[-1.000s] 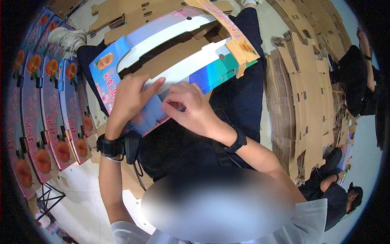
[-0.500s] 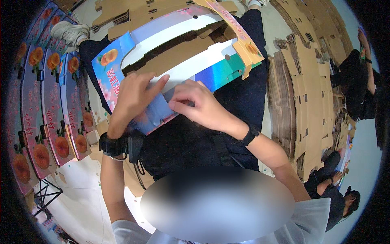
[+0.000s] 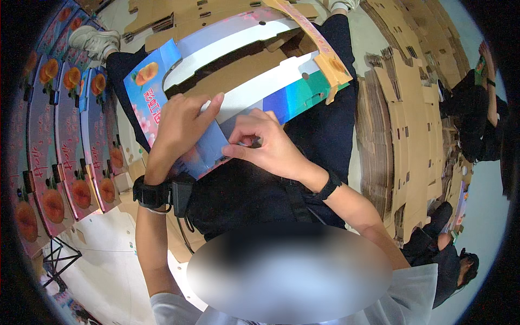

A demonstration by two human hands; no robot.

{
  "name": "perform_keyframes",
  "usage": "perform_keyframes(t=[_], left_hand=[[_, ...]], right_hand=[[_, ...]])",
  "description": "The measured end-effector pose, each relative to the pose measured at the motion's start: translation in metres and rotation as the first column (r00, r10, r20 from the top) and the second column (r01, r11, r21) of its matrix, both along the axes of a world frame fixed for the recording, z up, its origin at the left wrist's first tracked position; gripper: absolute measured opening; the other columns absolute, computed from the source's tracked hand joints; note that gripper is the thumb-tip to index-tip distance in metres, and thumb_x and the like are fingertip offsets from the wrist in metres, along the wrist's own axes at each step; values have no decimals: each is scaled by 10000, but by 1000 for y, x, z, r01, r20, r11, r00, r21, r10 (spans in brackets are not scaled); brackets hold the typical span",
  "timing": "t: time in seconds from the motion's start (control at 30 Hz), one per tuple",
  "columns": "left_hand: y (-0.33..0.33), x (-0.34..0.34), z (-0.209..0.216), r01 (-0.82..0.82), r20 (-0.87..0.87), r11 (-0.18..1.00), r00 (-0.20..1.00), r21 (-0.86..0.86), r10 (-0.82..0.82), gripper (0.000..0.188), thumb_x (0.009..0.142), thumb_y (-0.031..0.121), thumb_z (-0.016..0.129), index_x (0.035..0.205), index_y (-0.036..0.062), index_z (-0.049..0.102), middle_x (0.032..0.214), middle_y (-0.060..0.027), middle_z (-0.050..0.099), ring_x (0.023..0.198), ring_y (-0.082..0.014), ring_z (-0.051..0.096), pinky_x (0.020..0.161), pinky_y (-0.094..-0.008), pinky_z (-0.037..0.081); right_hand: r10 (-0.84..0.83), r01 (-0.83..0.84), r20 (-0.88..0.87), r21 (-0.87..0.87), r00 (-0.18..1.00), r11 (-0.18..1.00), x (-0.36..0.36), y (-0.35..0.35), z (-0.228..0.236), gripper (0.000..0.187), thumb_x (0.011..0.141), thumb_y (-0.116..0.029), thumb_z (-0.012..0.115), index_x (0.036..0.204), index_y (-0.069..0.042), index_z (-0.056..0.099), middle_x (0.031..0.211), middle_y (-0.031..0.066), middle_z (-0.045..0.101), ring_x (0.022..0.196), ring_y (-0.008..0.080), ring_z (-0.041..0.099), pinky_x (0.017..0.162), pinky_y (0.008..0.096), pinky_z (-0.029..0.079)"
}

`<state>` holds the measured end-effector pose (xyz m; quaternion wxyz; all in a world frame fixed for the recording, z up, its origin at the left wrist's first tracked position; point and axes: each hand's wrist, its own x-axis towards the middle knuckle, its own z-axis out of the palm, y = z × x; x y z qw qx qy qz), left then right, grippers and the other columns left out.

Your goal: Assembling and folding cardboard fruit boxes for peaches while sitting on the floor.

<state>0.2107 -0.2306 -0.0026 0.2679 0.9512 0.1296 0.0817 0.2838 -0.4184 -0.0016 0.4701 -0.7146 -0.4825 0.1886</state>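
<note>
A printed cardboard box rests tilted across my lap, its top open to a bare brown inside. Its outside is blue, green and pink with orange fruit, and its inner flaps are white. My left hand is closed over the near left corner, thumb stretched along the blue flap. On the near side, my right hand has curled fingers and a thumb bent in a pinch at that flap's edge. An orange strip crosses the box's right end.
Flattened brown cardboard is stacked at the right, with more beyond the box. Finished printed boxes stand in rows on the left. A black folding stand is at lower left. Two other people sit at the far right.
My right hand has turned a little, and its thumb and forefinger now form a rounder pinch at the flap's edge. The left hand has barely shifted. The box has moved slightly right.
</note>
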Motion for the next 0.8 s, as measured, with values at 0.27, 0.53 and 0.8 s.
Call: perform_keyframes(t=[0.27,0.53,0.8], left_hand=[[2,3,-4,33,34,999,999,-12,-33,469,941,380,551,650,16,603,558,-199,525,586,-399,539,609,-462,430],[-2,-2,-1,6,22,999,1000,-35,-6,444,943,370,547,688,18,636,596,-194,556,618,-403,532,634,-459,428],[2,-1,9,2,-46,998,999,-63,-5,463,968,347,495,694,-5,620,644,-215,572,634,-407,511,660,-474,405]], right_hand=[[-114,115,116,-1,987,993,-13,7,2,226,805,-229,713,683,-86,587,648,40,537,683,247,536,672,371,362],[-133,129,259,33,957,991,-15,12,8,312,848,-211,678,635,-42,525,572,101,523,544,311,510,547,388,383],[-151,125,-210,-132,966,983,-14,18,18,400,905,-246,657,641,5,489,536,55,327,511,141,294,479,317,292]])
